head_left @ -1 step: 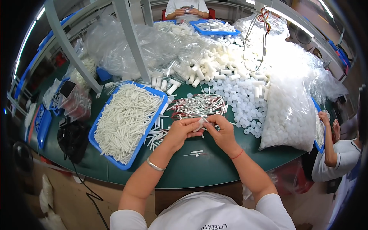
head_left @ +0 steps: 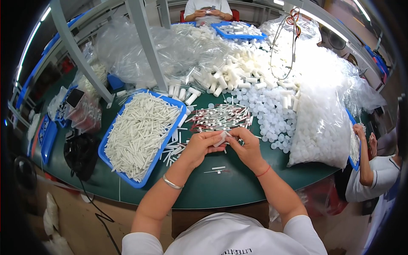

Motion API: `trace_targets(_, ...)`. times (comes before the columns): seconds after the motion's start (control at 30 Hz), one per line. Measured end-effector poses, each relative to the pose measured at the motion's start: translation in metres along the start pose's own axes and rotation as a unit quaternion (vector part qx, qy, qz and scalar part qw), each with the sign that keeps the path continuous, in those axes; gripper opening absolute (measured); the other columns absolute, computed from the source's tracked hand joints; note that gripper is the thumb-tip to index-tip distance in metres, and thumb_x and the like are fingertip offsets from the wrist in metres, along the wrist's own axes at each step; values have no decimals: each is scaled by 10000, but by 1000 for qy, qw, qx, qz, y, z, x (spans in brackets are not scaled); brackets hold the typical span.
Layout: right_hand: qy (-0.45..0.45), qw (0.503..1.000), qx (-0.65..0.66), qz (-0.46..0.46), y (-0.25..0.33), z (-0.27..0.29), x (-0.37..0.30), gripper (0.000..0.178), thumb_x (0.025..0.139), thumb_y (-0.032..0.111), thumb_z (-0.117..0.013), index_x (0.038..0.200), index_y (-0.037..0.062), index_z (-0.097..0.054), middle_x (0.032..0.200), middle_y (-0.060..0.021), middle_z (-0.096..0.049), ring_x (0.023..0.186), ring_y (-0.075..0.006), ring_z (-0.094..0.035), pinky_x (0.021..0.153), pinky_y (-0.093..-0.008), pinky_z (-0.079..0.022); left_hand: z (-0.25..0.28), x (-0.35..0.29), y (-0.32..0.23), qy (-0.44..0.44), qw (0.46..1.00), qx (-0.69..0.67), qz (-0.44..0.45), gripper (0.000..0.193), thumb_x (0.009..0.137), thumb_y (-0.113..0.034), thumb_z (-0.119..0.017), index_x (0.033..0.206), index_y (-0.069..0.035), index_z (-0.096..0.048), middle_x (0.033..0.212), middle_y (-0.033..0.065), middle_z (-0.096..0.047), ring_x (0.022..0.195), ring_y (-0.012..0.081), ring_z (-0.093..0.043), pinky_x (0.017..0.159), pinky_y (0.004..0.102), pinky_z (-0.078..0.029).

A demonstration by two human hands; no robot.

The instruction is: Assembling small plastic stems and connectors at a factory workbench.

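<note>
My left hand (head_left: 202,147) is closed on a small white plastic tube (head_left: 221,138), its fingers wrapped partly around it. From the other side my right hand (head_left: 246,147) pinches the tube's upper end between thumb and fingers. Anything inside the tube is hidden by my fingers. Just beyond my hands lies a pile of thin white rods with red wires (head_left: 221,117). Loose white sticks (head_left: 172,152) are scattered left of my left hand. On the green table (head_left: 238,187) in front of my wrists rest a white stick and a thin wired part (head_left: 218,171).
At left stands a blue tray (head_left: 140,185) heaped with white sticks. Translucent round caps (head_left: 274,127) spread at right beside a full plastic bag (head_left: 321,136). Behind are cream tubes (head_left: 238,68) and a grey post (head_left: 146,46). Co-workers' hands show at the back (head_left: 208,13) and right (head_left: 360,131).
</note>
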State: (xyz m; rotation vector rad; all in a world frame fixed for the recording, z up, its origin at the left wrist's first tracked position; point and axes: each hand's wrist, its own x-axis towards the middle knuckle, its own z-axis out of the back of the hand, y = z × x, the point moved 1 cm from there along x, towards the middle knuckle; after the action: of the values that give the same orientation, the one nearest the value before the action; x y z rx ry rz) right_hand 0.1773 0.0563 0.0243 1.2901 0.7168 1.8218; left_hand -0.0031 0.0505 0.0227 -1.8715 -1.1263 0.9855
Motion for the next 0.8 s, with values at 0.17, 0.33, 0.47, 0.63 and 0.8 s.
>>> trace_targets(0.17,86,996,1,38,3,7,5,132,815,22,-697,934,-7,-648,883,-83,-644,749,-183,-624,649,-266,-504,7,-2,-4,-14,999,21,42,342,906,-173,-648,1168,44,-622,1048,102,-670,870,146,-660,782,263,-564)
trace_targets(0.33,69,988,-111,87,-10,10,5,128,793,18,-691,920,31,-677,923,-96,-655,797,-241,-632,708,-315,-505,4,-6,-11,-62,986,147,-48,340,880,-110,-668,1170,58,-612,994,101,-680,833,117,-656,711,219,-549)
trace_targets(0.47,103,963,-201,151,-9,8,2,253,773,2,-675,1020,59,-663,967,-108,-657,858,-281,-618,769,-357,-496,10,-3,-4,-47,981,179,-61,391,859,-98,-681,1199,65,-576,963,99,-682,813,113,-657,688,217,-547)
trace_targets(0.63,142,968,-130,161,10,1,1,512,745,-19,-649,1239,57,-540,1067,-131,-621,924,-301,-597,809,-373,-482,3,4,0,-52,986,154,-39,514,844,-47,-679,1302,46,-464,1007,113,-672,880,147,-661,725,232,-557)
trace_targets(0.8,92,982,-126,103,1,10,1,264,821,98,-695,1060,21,-614,929,-125,-623,809,-275,-602,690,-345,-493,-2,29,-24,-9,953,296,-68,425,867,-235,-673,1191,22,-576,913,98,-680,820,152,-655,710,280,-529)
